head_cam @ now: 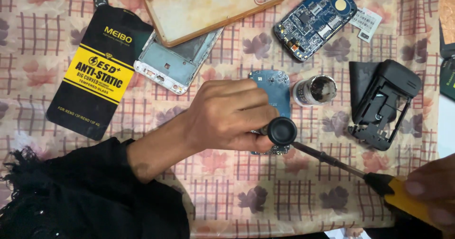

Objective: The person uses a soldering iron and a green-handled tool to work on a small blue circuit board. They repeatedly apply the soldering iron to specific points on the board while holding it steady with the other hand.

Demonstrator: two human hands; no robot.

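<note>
a: now, where are our hands?
b: our left hand (227, 118) grips a black-capped tool (281, 130) over the blue circuit board (273, 91) at centre. at four o'clock our right hand (433, 196) clasps a yellow-handled screwdriver (379, 182). a paste jar (315, 90) sits at two o'clock.

A flat rectangular black package with a slanted yellow band (97, 73) lies at nine o'clock on the counter (284, 196). A small white paper label (366, 23) sits at two o'clock.
</note>
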